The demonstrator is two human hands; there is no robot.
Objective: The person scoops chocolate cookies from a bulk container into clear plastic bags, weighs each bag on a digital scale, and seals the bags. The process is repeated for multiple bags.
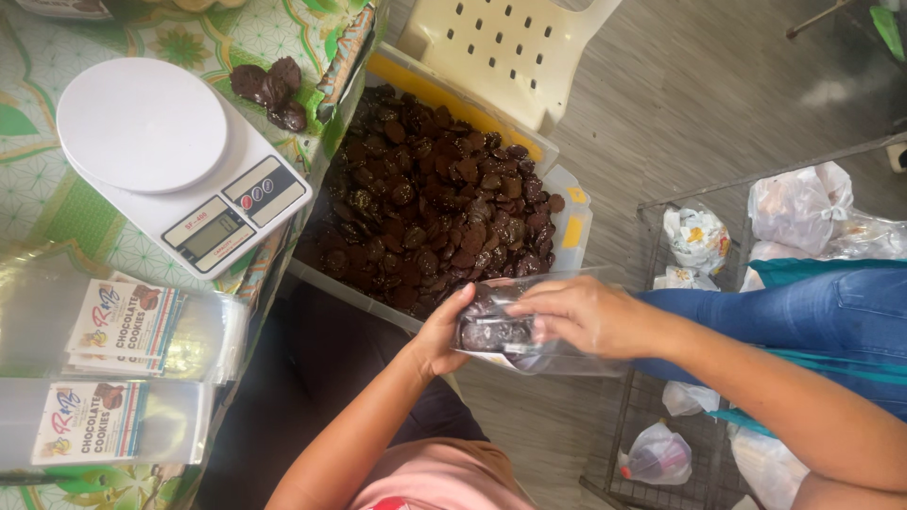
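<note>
Grey flooring lies under the seated person, whose left hand (pixel 442 332) grips a clear bag (pixel 510 332) of cookies while the right hand (pixel 578 312) closes on its mouth, above the full bin (pixel 573 227); filling appears underway, weighing on the scale (pixel 142 127) likely due.

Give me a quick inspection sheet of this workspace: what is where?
Surface: table with a green patterned cloth, at the left.
Job's things: clear bag partly filled with dark cookies; clear bin of chocolate cookies beside the table.
Clutter: white kitchen scale, a few loose cookies behind it, stacks of empty labelled bags.
Hands: left hand grips the bag's side; right hand is at the bag's mouth.
Cables: nothing seen.
Surroundings: cream plastic chair, wire rack with tied plastic bags, grey floor.
</note>
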